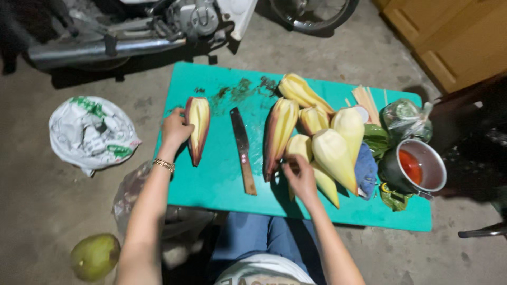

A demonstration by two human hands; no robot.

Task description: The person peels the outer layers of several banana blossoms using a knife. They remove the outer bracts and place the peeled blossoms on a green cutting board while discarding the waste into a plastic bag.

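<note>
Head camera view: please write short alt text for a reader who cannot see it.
A person's left hand holds a banana-blossom bract on a teal board, while the right hand reaches a pile of pale bracts. A knife lies between them.

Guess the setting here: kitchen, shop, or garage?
Likely a home garage or yard floor: bare concrete floor, a parked motorbike, and a low green table of banana blossom pieces.

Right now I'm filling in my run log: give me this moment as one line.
left hand: on banana-blossom bract | right hand: on bract pile | knife: flat on teal board, untouched
</note>
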